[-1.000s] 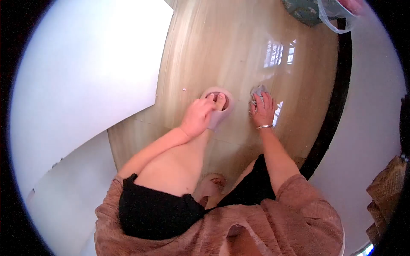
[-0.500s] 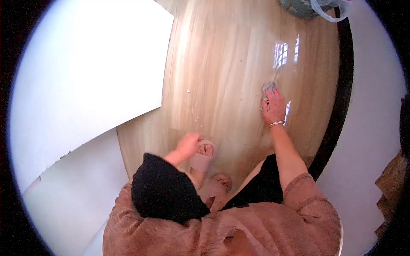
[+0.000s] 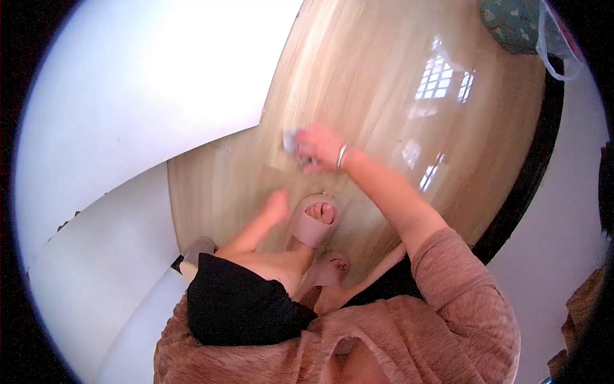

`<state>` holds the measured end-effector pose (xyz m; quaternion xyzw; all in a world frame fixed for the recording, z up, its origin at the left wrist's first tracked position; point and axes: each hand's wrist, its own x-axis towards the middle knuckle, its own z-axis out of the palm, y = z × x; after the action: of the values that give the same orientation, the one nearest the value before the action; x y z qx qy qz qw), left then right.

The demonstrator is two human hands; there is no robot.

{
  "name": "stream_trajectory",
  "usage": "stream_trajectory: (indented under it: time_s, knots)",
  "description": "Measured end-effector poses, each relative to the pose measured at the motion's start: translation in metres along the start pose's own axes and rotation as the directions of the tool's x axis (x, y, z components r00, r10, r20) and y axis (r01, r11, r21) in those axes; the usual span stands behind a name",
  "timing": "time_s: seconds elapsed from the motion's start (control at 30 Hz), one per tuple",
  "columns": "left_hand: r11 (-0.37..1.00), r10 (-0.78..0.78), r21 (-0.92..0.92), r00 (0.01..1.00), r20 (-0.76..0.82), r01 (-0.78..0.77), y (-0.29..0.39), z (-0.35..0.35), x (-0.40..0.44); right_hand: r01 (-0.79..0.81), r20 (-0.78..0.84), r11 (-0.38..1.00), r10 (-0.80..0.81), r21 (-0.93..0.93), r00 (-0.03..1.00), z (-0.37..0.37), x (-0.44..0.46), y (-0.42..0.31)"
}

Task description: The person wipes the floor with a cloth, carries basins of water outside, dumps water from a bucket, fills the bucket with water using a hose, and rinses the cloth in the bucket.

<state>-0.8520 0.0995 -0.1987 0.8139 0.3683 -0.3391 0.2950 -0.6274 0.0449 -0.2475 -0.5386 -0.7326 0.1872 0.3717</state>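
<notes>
My right hand (image 3: 320, 146), with a bangle at its wrist, presses a grey cloth (image 3: 290, 140) against the glossy wood-look floor (image 3: 358, 83). Motion blurs the fingers and cloth a little. Just left of my slippered foot, my left hand (image 3: 277, 206) is curled closed above the floor. It is blurred, and whatever its fingers may hold is hidden. The pink slipper (image 3: 309, 224) nearest it is on my foot, and a second slipper (image 3: 325, 272) lies closer to my body.
A large white panel (image 3: 160, 70) with a corner jutting over the floor fills the left side. Dark skirting (image 3: 527, 166) runs along the right wall. A green patterned object (image 3: 511, 25) and a clear plastic bag (image 3: 553, 48) stand at the upper right.
My right hand has swept the cloth leftward across the floor, from the right side to near the white panel's corner. My left hand has shifted slightly left, away from the slipper. The view has turned.
</notes>
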Motion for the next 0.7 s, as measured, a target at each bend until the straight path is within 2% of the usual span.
stream_trajectory:
  time_s: [0.07, 0.13, 0.2, 0.23, 0.3, 0.33, 0.4, 0.43, 0.47, 0.5, 0.53, 0.57, 0.6, 0.63, 0.67, 0.7]
  knots:
    - [0.956, -0.293, 0.057, 0.950, 0.109, 0.288, -0.013, -0.018, 0.013, 0.122, 0.132, 0.990, -0.132, 0.076, 0.982, 0.007, -0.019, -0.023]
    - [0.931, -0.213, 0.256, 0.956, -0.202, 0.262, -0.101, 0.006, 0.047, 0.148, 0.112, 0.983, -0.160, 0.107, 0.981, 0.008, -0.052, -0.030]
    - [0.959, -0.201, 0.104, 0.887, -0.415, 0.265, -0.089, -0.045, 0.037, 0.119, 0.176, 0.983, -0.142, 0.139, 0.974, -0.007, -0.084, -0.035]
    - [0.960, -0.198, 0.101, 0.890, -0.410, 0.260, -0.089, -0.054, 0.039, 0.113, 0.180, 0.984, -0.137, 0.138, 0.974, -0.018, -0.097, -0.035]
    - [0.970, -0.221, -0.178, 0.911, -0.348, 0.167, -0.091, -0.059, 0.046, -0.022, 0.142, 0.985, -0.003, 0.171, 0.990, -0.037, -0.116, -0.036]
    - [0.970, -0.216, -0.183, 0.915, -0.340, 0.161, -0.087, -0.053, 0.049, -0.032, 0.150, 0.985, 0.006, 0.167, 0.989, -0.043, -0.122, -0.037]
    - [0.981, -0.189, -0.114, 0.879, -0.437, 0.154, -0.073, -0.033, 0.049, -0.272, -0.022, 0.961, 0.271, -0.048, 0.962, -0.051, -0.126, -0.039]
    - [0.982, -0.187, -0.117, 0.880, -0.436, 0.151, -0.067, -0.024, 0.046, -0.357, -0.021, 0.932, 0.356, -0.067, 0.934, -0.052, -0.119, -0.043]
    - [0.999, -0.025, -0.041, 0.889, -0.458, 0.007, -0.061, -0.012, 0.042, -0.355, -0.016, 0.932, 0.355, -0.068, 0.935, -0.048, -0.109, -0.043]
    - [0.990, 0.141, 0.040, 0.873, -0.467, -0.138, -0.053, -0.004, 0.038, -0.397, -0.034, 0.906, 0.396, -0.145, 0.917, -0.044, -0.093, -0.047]
    - [0.990, 0.141, 0.039, 0.873, -0.466, -0.139, -0.036, -0.010, 0.033, -0.438, -0.057, 0.872, 0.437, -0.219, 0.898, -0.038, -0.076, -0.051]
    - [0.940, 0.282, -0.088, 0.896, -0.341, -0.330, -0.013, -0.025, 0.022, -0.403, -0.056, 0.897, 0.400, -0.180, 0.915, -0.032, -0.060, -0.052]
    - [0.844, 0.434, -0.236, 0.871, -0.229, -0.482, -0.004, -0.035, 0.014, -0.368, -0.057, 0.919, 0.363, -0.139, 0.930, -0.022, -0.044, -0.051]
    - [0.847, 0.428, -0.240, 0.875, -0.225, -0.475, -0.008, -0.037, 0.013, -0.368, -0.053, 0.920, 0.365, -0.132, 0.930, -0.009, -0.028, -0.049]
    - [0.860, 0.384, -0.224, 0.870, -0.310, -0.459, -0.012, -0.037, 0.013, -0.186, 0.078, 0.980, 0.191, -0.065, 0.978, 0.004, -0.015, -0.045]
    - [0.873, 0.335, -0.210, 0.853, -0.399, -0.441, -0.014, -0.038, 0.013, 0.001, 0.194, 1.000, -0.006, 0.023, 0.981, 0.012, -0.008, -0.043]
